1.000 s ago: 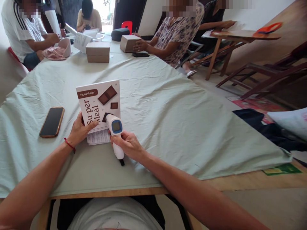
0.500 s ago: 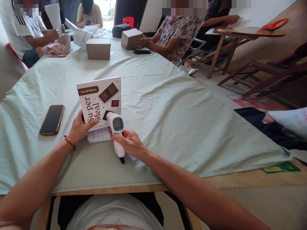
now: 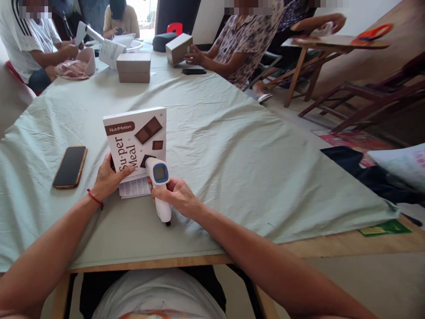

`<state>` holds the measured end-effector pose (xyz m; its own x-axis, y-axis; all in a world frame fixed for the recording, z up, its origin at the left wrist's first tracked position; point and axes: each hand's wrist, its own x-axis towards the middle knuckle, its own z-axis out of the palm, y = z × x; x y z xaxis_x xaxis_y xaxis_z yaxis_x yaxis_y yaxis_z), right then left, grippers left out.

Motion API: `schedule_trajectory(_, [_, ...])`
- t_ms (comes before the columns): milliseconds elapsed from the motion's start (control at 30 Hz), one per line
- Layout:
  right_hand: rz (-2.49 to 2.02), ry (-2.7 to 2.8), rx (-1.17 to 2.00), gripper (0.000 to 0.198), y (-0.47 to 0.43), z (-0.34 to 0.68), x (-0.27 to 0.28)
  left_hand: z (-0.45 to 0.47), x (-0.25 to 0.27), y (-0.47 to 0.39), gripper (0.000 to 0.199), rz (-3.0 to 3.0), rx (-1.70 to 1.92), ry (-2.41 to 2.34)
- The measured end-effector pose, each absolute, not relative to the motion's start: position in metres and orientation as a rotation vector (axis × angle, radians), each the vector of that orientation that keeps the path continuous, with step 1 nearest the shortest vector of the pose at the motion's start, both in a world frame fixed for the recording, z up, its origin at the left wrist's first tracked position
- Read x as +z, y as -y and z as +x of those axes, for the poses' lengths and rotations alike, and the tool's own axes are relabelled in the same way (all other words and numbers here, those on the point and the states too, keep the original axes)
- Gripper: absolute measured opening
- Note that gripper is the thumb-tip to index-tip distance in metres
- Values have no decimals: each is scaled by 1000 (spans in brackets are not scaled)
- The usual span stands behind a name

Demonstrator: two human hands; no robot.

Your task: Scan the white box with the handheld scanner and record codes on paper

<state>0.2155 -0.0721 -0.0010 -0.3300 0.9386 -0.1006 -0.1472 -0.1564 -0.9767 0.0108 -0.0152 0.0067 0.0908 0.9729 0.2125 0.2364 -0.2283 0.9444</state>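
My left hand (image 3: 111, 175) grips the lower left of a white box (image 3: 139, 119) printed "NutriMotion Su-per Meal" with brown chocolate pieces. The box stands tilted up, its printed front toward me. Wrapped in my right hand (image 3: 175, 195) is a white infrared thermometer (image 3: 162, 208) with a blue-rimmed screen (image 3: 160, 172); it overlaps the box's lower right corner, and I cannot tell whether they touch. A printed paper sheet (image 3: 134, 188) lies partly hidden under the box. To the left of my left hand rests a phone (image 3: 69, 167) in a brown-edged case.
A pale green cloth (image 3: 232, 155) with wrinkles covers the table. Beyond lie a cardboard box (image 3: 133, 68), a dark phone (image 3: 194, 71), a black case (image 3: 164, 42) and a pink cap (image 3: 78, 66). One co-worker holds another cardboard box (image 3: 178, 49); others sit around.
The thermometer has tipped slightly, and my view has shifted a little. The far co-worker's cardboard box is lifted and tilted. At the left, a person's white sheet has come down.
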Motion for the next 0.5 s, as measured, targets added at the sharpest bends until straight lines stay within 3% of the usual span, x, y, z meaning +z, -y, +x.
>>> schedule_trajectory(333, [-1111,1018,1405,39,64,233,2,-5,5,2,60,1451,1311,-1222])
schedule_trajectory(500, [-1233,1163,1270,34,54,245,0,-14,6,-4,57,1475,1364,-1245])
